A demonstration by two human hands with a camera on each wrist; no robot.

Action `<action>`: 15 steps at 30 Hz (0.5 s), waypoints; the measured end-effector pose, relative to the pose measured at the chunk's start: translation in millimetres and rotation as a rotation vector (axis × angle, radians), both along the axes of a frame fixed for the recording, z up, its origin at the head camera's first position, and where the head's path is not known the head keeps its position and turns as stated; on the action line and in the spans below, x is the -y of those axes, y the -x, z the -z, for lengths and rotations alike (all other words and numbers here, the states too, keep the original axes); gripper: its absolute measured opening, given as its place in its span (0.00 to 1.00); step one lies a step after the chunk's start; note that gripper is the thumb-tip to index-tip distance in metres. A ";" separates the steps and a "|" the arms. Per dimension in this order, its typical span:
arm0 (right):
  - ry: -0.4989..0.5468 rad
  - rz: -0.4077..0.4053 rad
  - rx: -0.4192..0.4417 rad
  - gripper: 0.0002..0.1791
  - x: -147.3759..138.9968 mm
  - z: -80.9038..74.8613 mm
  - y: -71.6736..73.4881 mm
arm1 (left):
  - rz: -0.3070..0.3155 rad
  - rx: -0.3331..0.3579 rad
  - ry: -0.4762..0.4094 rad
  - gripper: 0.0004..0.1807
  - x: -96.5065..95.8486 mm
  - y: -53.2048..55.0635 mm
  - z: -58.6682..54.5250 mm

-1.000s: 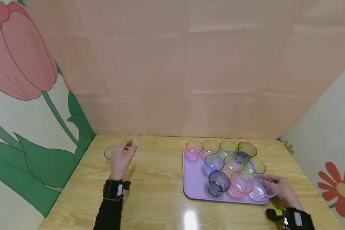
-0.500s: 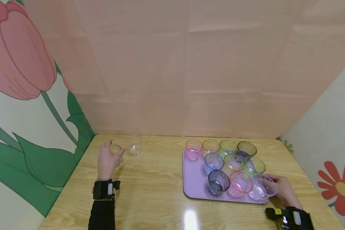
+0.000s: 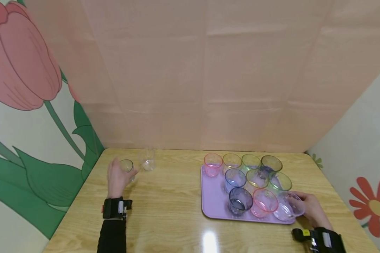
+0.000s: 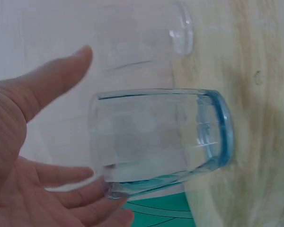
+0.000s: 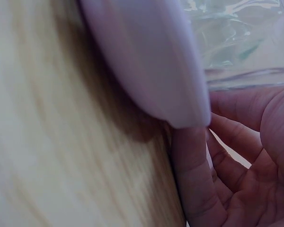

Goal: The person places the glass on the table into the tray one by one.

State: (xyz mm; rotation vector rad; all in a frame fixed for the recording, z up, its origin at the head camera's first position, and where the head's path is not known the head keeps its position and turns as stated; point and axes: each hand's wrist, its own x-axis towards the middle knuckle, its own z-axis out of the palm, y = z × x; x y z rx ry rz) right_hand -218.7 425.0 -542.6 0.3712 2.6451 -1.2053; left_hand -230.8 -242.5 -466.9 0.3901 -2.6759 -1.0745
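At the left of the table, my left hand [image 3: 118,179] is spread around a clear, blue-tinted glass [image 4: 156,137]. In the left wrist view its fingertips touch or nearly touch the near rim, while the thumb stands apart from the glass. A second, colourless glass [image 3: 148,164] stands just to the right. My right hand [image 3: 315,210] is at the front right corner of a purple tray [image 3: 211,205]. In the right wrist view one finger reaches under the tray edge, and another digit lies above it beside a pale purple glass [image 3: 288,207].
Several tinted glasses stand close together on the tray, among them a dark blue-grey one [image 3: 240,202] and a pink-rimmed one [image 3: 264,203]. A peach backdrop [image 3: 177,88] rises behind the wooden table [image 3: 168,211]. Side walls carry flower pictures.
My left hand has left the colourless glass and moved left to the blue-tinted one, which now sits slightly further right. My right hand stays at the tray corner.
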 end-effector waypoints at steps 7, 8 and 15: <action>-0.013 -0.011 -0.015 0.39 0.3 0.0 -0.6 | -0.025 0.129 -0.076 0.54 10.5 1.9 9.2; -0.013 -0.013 -0.018 0.39 0.3 0.1 -0.9 | -0.029 0.148 -0.096 0.55 11.5 2.3 10.1; -0.017 -0.015 -0.023 0.39 -0.2 -0.2 -2.2 | -0.040 0.199 -0.163 0.54 16.1 4.9 17.0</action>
